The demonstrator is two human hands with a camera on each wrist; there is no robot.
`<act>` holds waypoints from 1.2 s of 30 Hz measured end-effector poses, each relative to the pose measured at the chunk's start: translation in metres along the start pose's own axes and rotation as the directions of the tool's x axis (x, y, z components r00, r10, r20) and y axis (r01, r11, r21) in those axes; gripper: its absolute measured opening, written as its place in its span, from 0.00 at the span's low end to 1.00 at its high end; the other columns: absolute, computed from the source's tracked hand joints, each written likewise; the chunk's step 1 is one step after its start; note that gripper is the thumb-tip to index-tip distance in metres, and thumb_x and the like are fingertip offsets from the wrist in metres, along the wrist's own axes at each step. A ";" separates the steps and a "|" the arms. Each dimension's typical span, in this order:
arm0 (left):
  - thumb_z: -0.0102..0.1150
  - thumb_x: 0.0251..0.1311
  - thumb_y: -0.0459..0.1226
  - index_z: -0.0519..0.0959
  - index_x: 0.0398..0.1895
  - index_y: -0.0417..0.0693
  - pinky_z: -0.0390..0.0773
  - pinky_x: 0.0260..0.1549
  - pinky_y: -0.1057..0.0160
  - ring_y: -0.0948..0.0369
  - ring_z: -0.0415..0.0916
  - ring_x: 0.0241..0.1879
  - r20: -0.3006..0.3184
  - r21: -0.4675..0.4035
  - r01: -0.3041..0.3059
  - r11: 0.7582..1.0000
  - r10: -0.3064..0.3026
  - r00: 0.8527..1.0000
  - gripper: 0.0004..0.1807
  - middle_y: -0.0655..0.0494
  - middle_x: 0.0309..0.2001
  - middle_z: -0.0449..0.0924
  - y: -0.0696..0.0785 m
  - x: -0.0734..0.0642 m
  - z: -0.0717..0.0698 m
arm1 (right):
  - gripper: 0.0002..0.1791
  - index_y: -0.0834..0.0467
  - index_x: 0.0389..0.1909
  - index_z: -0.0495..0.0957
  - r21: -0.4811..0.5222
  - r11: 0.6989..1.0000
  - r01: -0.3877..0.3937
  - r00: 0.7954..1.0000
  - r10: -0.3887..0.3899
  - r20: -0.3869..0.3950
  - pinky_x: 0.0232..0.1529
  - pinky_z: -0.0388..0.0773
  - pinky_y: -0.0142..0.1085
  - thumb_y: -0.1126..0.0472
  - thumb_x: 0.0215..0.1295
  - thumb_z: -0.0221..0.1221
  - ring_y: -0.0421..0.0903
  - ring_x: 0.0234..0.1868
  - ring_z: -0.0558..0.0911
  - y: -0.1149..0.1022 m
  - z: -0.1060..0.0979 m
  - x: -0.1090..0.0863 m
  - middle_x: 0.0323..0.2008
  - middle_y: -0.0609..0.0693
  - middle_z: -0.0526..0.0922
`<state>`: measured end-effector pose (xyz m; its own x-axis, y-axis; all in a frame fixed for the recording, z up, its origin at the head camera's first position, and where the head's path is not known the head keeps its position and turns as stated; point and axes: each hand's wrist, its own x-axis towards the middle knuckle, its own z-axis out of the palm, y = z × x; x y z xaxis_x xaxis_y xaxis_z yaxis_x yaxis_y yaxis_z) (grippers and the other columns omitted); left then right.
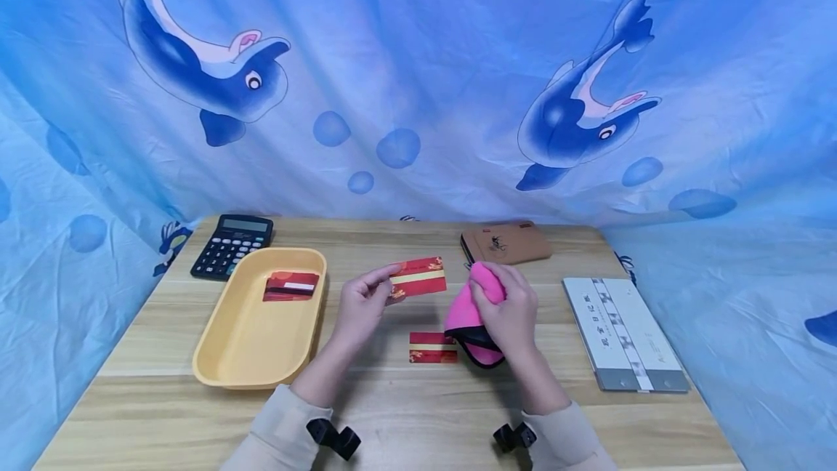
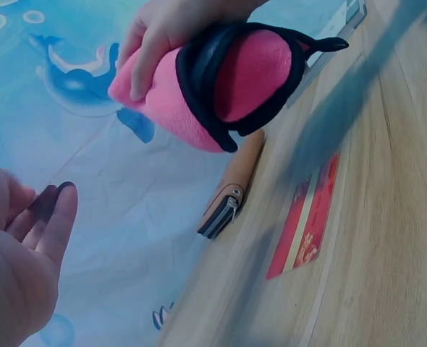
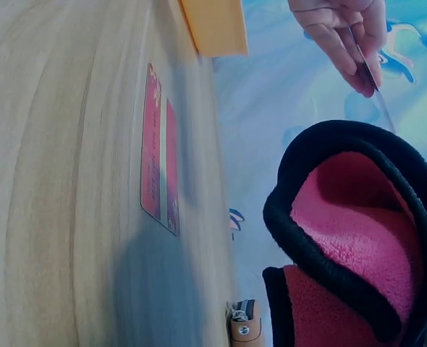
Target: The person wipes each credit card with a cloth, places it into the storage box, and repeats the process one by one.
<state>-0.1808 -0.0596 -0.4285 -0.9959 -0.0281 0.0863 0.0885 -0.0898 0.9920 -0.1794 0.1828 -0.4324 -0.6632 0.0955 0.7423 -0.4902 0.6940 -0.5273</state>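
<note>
Between thumb and fingers, my left hand [image 1: 363,304] pinches a red card [image 1: 420,277] with a pale gold stripe, held above the table. My right hand [image 1: 513,305] grips a folded pink cloth [image 2: 179,94] with black edging, its fold gaping in both wrist views. Below the hands, a second red card [image 1: 428,347] with a gold stripe lies flat on the wood, its right end partly behind the cloth in the head view. From the left wrist, the held card appears almost edge-on.
At left stands a yellow tray [image 1: 211,355] with several red cards [image 1: 290,286] in it. A black calculator [image 1: 232,247] is behind it. A brown zipped wallet [image 1: 513,243] lies at the back, and a white-and-grey notebook [image 1: 621,333] at right.
</note>
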 end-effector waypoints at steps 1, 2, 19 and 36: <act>0.50 0.68 0.22 0.83 0.56 0.36 0.86 0.38 0.69 0.60 0.84 0.41 0.011 0.005 -0.006 1.000 0.005 1.000 0.18 0.38 0.56 0.82 0.000 0.000 -0.001 | 0.20 0.62 0.47 0.86 0.009 1.000 -0.007 1.000 0.007 -0.001 0.38 0.86 0.48 0.65 0.51 0.75 0.52 0.41 0.86 0.000 -0.001 0.000 0.41 0.56 0.86; 0.49 0.67 0.22 0.83 0.56 0.37 0.86 0.37 0.69 0.59 0.84 0.42 0.020 0.016 -0.015 1.000 0.014 1.000 0.19 0.39 0.57 0.81 -0.001 0.000 -0.001 | 0.20 0.62 0.47 0.86 0.019 1.000 -0.015 1.000 0.015 -0.002 0.38 0.85 0.48 0.65 0.51 0.75 0.52 0.41 0.85 0.000 -0.002 -0.001 0.41 0.55 0.86; 0.60 0.70 0.31 0.82 0.53 0.30 0.88 0.33 0.56 0.50 0.88 0.34 -0.015 -0.082 0.019 0.996 -0.020 1.000 0.14 0.36 0.43 0.86 -0.013 0.002 -0.004 | 0.21 0.60 0.47 0.86 0.077 0.996 -0.033 0.999 0.035 -0.018 0.36 0.81 0.32 0.68 0.50 0.76 0.51 0.40 0.85 -0.001 -0.009 0.000 0.42 0.55 0.87; 0.53 0.72 0.26 0.74 0.60 0.23 0.85 0.46 0.55 0.41 0.85 0.46 0.027 -0.229 0.101 0.968 -0.098 0.995 0.17 0.29 0.51 0.81 -0.021 -0.007 0.027 | 0.18 0.61 0.47 0.87 0.044 0.991 0.127 0.990 -0.129 0.047 0.26 0.85 0.45 0.61 0.54 0.74 0.50 0.34 0.86 -0.019 0.012 0.000 0.42 0.55 0.86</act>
<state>-0.1758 -0.0308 -0.4472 -0.9999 0.0075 -0.0087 -0.0107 -0.3174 0.9482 -0.1770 0.1612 -0.4276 -0.6202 -0.0290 0.7839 -0.5950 0.6685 -0.4461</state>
